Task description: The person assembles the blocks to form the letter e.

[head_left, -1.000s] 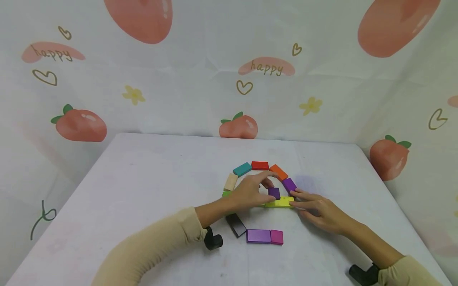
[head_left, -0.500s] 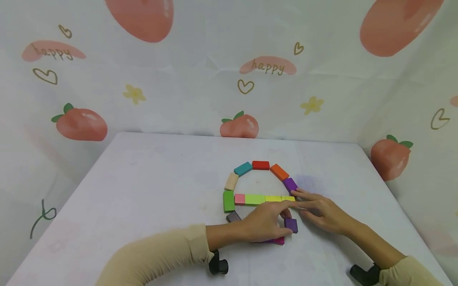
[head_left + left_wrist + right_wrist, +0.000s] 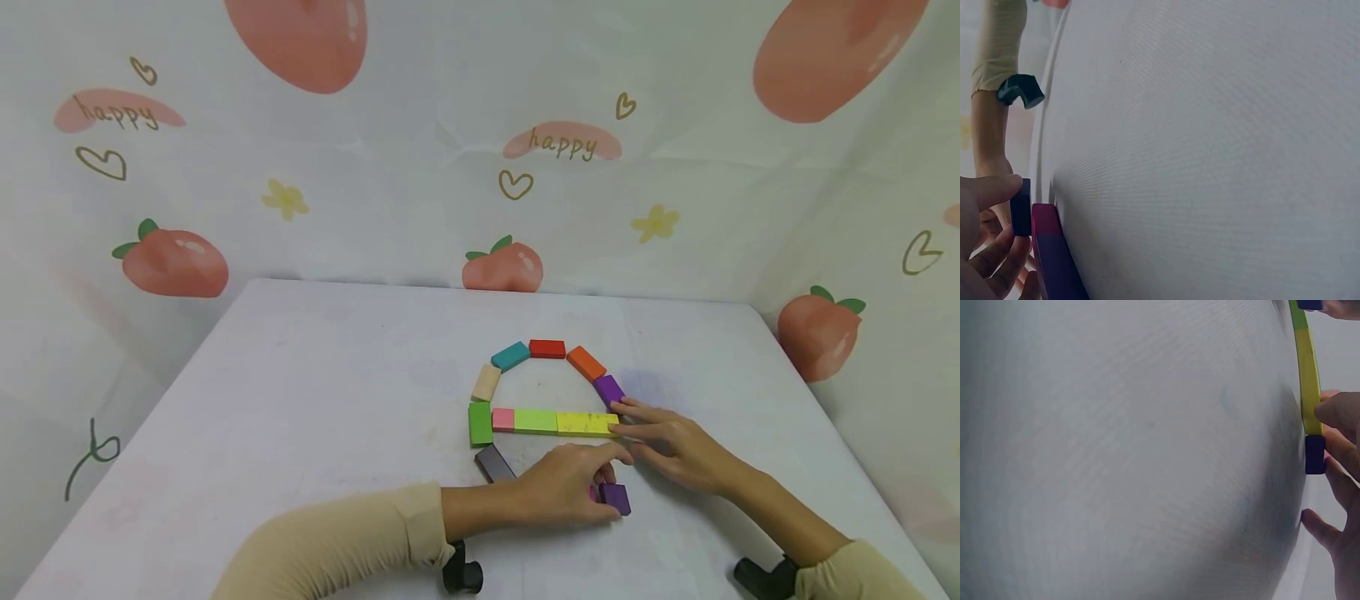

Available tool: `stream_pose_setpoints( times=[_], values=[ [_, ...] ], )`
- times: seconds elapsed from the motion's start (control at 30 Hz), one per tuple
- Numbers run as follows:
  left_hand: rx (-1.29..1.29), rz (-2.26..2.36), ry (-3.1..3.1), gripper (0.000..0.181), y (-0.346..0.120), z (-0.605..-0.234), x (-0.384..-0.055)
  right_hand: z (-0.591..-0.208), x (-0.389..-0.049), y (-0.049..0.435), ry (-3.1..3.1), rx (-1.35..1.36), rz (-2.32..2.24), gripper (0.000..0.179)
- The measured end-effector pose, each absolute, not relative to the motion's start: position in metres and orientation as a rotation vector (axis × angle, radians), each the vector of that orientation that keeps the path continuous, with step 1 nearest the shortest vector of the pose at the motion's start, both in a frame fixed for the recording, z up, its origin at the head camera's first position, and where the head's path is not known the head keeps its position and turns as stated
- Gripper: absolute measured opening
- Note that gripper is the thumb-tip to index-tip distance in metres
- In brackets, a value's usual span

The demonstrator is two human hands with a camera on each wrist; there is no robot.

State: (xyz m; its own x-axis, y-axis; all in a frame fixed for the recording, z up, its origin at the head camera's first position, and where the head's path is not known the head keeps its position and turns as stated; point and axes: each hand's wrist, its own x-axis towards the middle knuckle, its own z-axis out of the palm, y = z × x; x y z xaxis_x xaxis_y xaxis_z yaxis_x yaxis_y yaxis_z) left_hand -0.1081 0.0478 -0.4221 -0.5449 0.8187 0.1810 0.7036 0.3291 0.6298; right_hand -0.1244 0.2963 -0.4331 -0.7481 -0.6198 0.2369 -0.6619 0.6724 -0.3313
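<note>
Between thumb and fingers, my left hand [image 3: 561, 487] pinches a small dark purple block [image 3: 615, 499], held just off the right end of a magenta block [image 3: 1045, 219]. That magenta block adjoins a longer purple block [image 3: 1060, 269]; in the head view the left hand hides most of both. My right hand [image 3: 684, 446] has its fingers extended, touching the right end of a yellow block [image 3: 587, 424] and a purple block [image 3: 608, 389] above it. Left of the yellow block, a light green block [image 3: 536, 422] and a pink block [image 3: 503, 419] continue the row.
An arc of blocks runs over the row: orange [image 3: 587, 363], red [image 3: 547, 349], teal [image 3: 511, 356], cream [image 3: 486, 383] and green [image 3: 481, 424]. A dark grey block [image 3: 495, 463] slants below the green one. All lie on a white-covered table [image 3: 337, 392] before a printed cloth.
My left hand has carried the dark purple block from over the yellow block toward the near side, down beside the magenta block. The right hand has stayed in place.
</note>
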Motion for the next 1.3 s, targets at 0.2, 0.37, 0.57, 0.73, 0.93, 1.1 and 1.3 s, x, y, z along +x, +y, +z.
stream_pose_setpoints(
  times=[0.2, 0.37, 0.57, 0.73, 0.93, 1.1, 1.3],
  values=[
    [1.380, 0.985, 2.428, 0.055, 0.0470, -0.4232, -0.1077, -0.4322, -0.1238, 0.2956, -2.783, 1.065, 0.593, 0.039],
    [1.356, 0.962, 2.429, 0.054, 0.0467, -0.4248, -0.1065, -0.4307, -0.1236, 0.2952, -2.765, 1.077, 0.602, 0.039],
    [1.333, 0.954, 2.419, 0.055, 0.0466, -0.4268, -0.1061, -0.4300, -0.1236, 0.2946, -2.740, 1.095, 0.616, 0.039],
    [1.322, 0.939, 2.425, 0.055, 0.0464, -0.4277, -0.1067, -0.4305, -0.1242, 0.2951, -2.759, 1.082, 0.615, 0.040],
    [1.342, 0.900, 2.431, 0.057, 0.0467, -0.4279, -0.1077, -0.4314, -0.1248, 0.2959, -2.764, 1.080, 0.630, 0.040],
    [1.353, 0.895, 2.435, 0.057, 0.0467, -0.4288, -0.1082, -0.4308, -0.1249, 0.2954, -2.755, 1.086, 0.645, 0.040],
    [1.365, 0.891, 2.434, 0.056, 0.0469, -0.4298, -0.1089, -0.4297, -0.1244, 0.2943, -2.739, 1.092, 0.635, 0.040]
  ],
)
